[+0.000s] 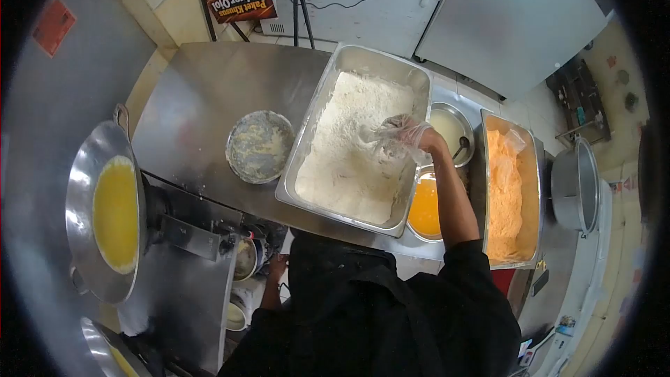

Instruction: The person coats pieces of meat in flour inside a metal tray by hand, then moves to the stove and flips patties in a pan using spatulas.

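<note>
My right hand (403,137), in a clear plastic glove, reaches into a deep steel tray (319,115) of white flour (345,160). Flour coats the glove, and its fingers blur into the white, so their grip is unclear. Low at my left side hangs my left hand (277,267), close to the stove front; its fingers are mostly hidden. Right of the tray stand a steel bowl of pale liquid (444,126) with a ladle (461,145) in it and a bowl of orange liquid (425,208). A flour-dusted round pan (259,146) sits left of the tray.
A wok of yellow oil (115,213) stands on the stove at left, with part of another wok (101,349) below it. At right are a tray of orange crumbs (504,195) and a large pot (576,185). A white chest freezer (349,10) is beyond the steel table (209,91).
</note>
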{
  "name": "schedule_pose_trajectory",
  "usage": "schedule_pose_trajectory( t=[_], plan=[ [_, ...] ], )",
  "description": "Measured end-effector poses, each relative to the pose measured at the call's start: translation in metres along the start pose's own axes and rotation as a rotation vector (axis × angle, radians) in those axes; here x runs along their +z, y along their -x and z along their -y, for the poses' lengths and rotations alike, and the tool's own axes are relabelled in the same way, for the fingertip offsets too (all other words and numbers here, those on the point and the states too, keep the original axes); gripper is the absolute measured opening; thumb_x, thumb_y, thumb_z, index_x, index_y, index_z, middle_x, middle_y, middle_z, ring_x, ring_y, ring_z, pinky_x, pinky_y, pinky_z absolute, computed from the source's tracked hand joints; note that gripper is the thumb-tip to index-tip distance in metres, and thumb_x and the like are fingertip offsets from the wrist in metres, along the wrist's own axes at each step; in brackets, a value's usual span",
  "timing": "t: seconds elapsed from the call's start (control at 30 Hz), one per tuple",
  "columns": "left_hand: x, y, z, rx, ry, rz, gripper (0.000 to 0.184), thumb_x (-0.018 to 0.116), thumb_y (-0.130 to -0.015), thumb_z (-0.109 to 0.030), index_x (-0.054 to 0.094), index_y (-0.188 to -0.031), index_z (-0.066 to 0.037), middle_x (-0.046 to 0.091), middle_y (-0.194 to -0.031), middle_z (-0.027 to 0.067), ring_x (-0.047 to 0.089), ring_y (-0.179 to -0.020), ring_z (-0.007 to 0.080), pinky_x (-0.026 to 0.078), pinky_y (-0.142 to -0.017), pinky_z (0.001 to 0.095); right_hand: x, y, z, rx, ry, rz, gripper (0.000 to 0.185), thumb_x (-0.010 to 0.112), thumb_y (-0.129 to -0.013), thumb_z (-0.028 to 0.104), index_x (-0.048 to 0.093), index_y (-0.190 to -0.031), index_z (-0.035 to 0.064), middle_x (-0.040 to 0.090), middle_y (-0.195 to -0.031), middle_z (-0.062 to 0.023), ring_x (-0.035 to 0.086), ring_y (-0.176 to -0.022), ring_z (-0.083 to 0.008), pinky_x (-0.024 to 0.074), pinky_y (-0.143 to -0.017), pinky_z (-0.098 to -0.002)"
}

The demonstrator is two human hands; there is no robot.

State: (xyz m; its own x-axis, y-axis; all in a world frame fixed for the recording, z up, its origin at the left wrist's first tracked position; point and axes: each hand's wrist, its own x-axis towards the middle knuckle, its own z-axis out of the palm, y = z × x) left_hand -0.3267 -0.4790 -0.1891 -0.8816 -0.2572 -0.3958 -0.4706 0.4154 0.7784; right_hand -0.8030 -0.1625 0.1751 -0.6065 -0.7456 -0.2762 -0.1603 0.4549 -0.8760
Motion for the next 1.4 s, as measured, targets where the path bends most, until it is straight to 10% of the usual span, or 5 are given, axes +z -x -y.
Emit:
schedule_pose_trajectory(
  t=[0.17,0.33,0.7,0.93,1.4],
  plan=[
    [0.006,-0.031,0.090,-0.221,0.108,0.032,0.030,0.050,-0.085,-0.031,0.063,-0.091,-0.005,0.062,-0.092,0.0204,0.058,-0.088,0.0376,0.045,-0.071,0.0426,0.005,0.000,0.017,0.074,0.059,-0.045,0.039,0.064,-0.079,0.028,0.062,-0.106,0.0006,0.065,-0.091,-0.0081,0.058,-0.084,-0.0166,0.0460,-0.075,-0.0298],
    [-0.035,-0.037,0.086,-0.298,0.308,0.138,0.026,0.052,-0.085,-0.027,0.063,-0.092,-0.004,0.063,-0.085,0.0138,0.060,-0.081,0.0281,0.046,-0.065,0.0363,0.034,-0.023,-0.114,0.146,-0.017,0.231,0.035,0.066,-0.078,0.026,0.062,-0.104,0.0018,0.065,-0.091,-0.0073,0.057,-0.081,-0.0167,0.0456,-0.073,-0.0286],
    [-0.076,-0.076,0.068,-0.399,1.072,0.279,0.017,0.053,-0.086,-0.016,0.062,-0.086,-0.002,0.063,-0.082,0.0053,0.060,-0.070,0.0160,0.051,-0.059,0.0319,0.050,0.017,-0.008,0.357,-0.028,-0.131,0.029,0.068,-0.079,0.028,0.060,-0.092,0.0033,0.059,-0.077,-0.0022,0.055,-0.064,-0.0101,0.0476,-0.051,-0.0274],
    [-0.066,-0.077,0.068,-0.438,0.859,0.194,0.017,0.056,-0.083,-0.018,0.060,-0.087,-0.002,0.060,-0.079,0.0059,0.058,-0.064,0.0165,0.050,-0.056,0.0307,0.080,0.024,-0.013,0.177,0.520,-0.290,0.040,0.066,-0.076,0.017,0.050,-0.110,0.0054,0.059,-0.099,-0.0162,0.057,-0.085,-0.0291,0.0442,-0.080,-0.0350],
    [-0.067,-0.068,0.011,-0.493,0.387,0.113,0.017,0.059,-0.078,-0.018,0.055,-0.065,-0.008,0.044,-0.057,-0.0019,0.047,-0.050,0.0108,0.042,-0.046,0.0281,0.109,0.038,-0.001,0.091,0.633,0.185,0.023,0.058,-0.078,0.026,0.060,-0.089,0.0058,0.062,-0.081,-0.0179,0.060,-0.076,-0.0317,0.0468,-0.069,-0.0382]
  ],
)
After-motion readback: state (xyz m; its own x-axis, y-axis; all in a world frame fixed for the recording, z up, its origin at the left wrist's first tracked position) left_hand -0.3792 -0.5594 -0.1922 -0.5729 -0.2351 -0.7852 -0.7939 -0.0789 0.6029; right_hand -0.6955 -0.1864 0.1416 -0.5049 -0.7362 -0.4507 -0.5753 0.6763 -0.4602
